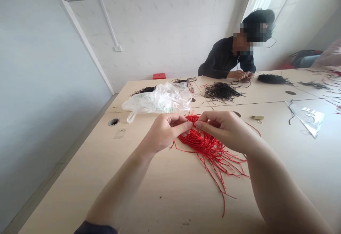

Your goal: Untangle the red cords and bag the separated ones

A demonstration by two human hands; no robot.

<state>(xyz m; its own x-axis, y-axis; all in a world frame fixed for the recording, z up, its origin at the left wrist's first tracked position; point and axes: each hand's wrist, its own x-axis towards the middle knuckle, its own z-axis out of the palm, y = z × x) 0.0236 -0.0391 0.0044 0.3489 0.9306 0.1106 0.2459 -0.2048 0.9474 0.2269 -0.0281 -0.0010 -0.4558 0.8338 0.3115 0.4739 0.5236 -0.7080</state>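
Observation:
A bundle of thin red braided cords [205, 148] lies fanned out on the pale wooden table [138, 195], its loose ends trailing toward me. My left hand [165, 131] and my right hand [223, 131] meet at the bundle's far end. The fingertips of both hands pinch strands there, and the fingers hide the top of the bundle. The two hands nearly touch.
A crumpled plastic bag [160, 99] lies beyond my hands. Past it are tangled black cords [221, 92] and another black bundle [273, 79]. A co-worker [226, 60] handles black cord with both hands [239, 75]. A small brass clip [258, 118] and a clear plastic sheet [306, 118] lie to the right.

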